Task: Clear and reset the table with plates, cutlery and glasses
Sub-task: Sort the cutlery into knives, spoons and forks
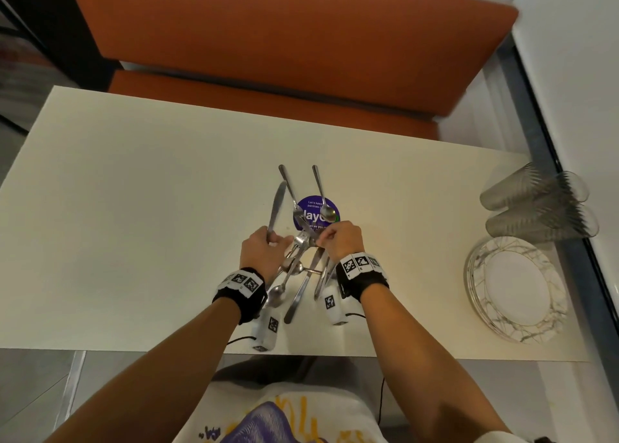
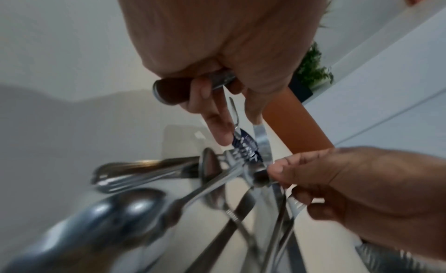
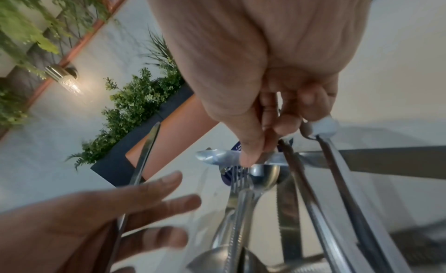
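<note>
A heap of forks, spoons and knives (image 1: 294, 275) lies mid-table, partly over a round purple sticker (image 1: 316, 214). My left hand (image 1: 279, 241) grips a table knife (image 1: 276, 208) by its handle (image 2: 173, 92), blade pointing away from me; in the right wrist view its other fingers (image 3: 169, 183) stretch towards the heap. My right hand (image 1: 323, 240) pinches cutlery at the top of the heap between thumb (image 3: 251, 153) and fingers, and long handles (image 3: 337, 181) run back under its palm. A fork (image 1: 290, 191) and a spoon (image 1: 326, 213) stick out beyond both hands.
A stack of marbled white plates (image 1: 536, 322) sits at the table's right end, with ribbed glasses (image 1: 536, 204) lying on their sides beyond it. An orange bench (image 1: 284, 40) runs along the far side. The table's near edge (image 1: 167, 350) is just under my forearms.
</note>
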Motion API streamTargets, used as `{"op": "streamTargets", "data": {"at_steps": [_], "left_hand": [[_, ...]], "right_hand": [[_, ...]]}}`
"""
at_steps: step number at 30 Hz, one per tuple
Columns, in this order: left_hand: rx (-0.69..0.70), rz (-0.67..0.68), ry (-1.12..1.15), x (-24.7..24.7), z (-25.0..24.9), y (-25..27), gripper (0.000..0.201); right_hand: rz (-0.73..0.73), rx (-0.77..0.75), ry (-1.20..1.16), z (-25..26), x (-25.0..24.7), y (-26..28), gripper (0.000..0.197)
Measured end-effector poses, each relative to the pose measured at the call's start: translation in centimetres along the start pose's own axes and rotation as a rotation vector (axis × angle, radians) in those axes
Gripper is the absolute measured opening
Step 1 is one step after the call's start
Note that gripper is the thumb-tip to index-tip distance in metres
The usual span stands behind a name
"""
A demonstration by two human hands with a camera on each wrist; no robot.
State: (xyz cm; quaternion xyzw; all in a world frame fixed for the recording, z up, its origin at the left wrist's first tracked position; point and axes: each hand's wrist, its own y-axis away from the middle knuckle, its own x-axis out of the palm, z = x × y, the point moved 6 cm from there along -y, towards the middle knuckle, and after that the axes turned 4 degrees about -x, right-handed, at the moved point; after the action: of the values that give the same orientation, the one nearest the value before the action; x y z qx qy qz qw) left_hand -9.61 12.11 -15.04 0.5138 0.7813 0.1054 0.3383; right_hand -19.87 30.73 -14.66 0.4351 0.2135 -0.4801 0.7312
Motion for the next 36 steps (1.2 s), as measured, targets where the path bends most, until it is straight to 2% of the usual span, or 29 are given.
{"op": "streamTargets", "data": {"at_steps": [3, 5, 10, 15, 19, 24, 27, 30, 34, 36], "left_hand": [[0.027, 0.022, 0.093, 0.3, -2.6, -0.7, 0.031], [0.012, 0.013, 0.147, 0.5, -3.5, -1.5, 0.037], [-0.043, -0.003, 0.274, 0.3, -3.3, -2.6, 0.045], [-0.072, -0.075, 0.336, -2.0, -2.6, -2.8, 0.046], [-0.098, -0.092, 0.402, -4.0, -2.6, -2.9, 0.045], [-0.047, -0.109, 0.436, -5.7, -4.0, -3.1, 0.046], [0.007, -0.095, 0.448, -5.8, -5.8, -2.8, 0.046], [0.064, -0.055, 0.454, -5.3, -7.8, -2.4, 0.048], [0.115, 0.006, 0.522, -4.7, -10.2, -1.6, 0.047], [0.12, 0.027, 0.465, -4.4, -11.1, -1.4, 0.044]], "right_hand": [[0.008, -0.053, -0.045, 0.6, -0.5, 0.3, 0.016], [-0.007, -0.077, -0.079, 0.8, -0.6, 0.3, 0.016], [0.006, -0.142, -0.115, 0.9, 0.0, 0.6, 0.007], [0.017, -0.186, -0.084, 0.0, 0.4, 1.4, 0.018], [0.011, -0.208, -0.036, -0.4, 0.5, 1.7, 0.018], [-0.046, -0.254, -0.052, 1.5, -0.5, 1.8, 0.019], [-0.076, -0.356, -0.12, 4.2, -1.6, 1.9, 0.021], [-0.015, -0.42, -0.164, 7.1, -2.2, 1.9, 0.024], [-0.006, -0.417, -0.197, 8.5, -3.3, 1.6, 0.011], [-0.02, -0.423, -0.247, 8.9, -4.5, 1.7, 0.01]]}}
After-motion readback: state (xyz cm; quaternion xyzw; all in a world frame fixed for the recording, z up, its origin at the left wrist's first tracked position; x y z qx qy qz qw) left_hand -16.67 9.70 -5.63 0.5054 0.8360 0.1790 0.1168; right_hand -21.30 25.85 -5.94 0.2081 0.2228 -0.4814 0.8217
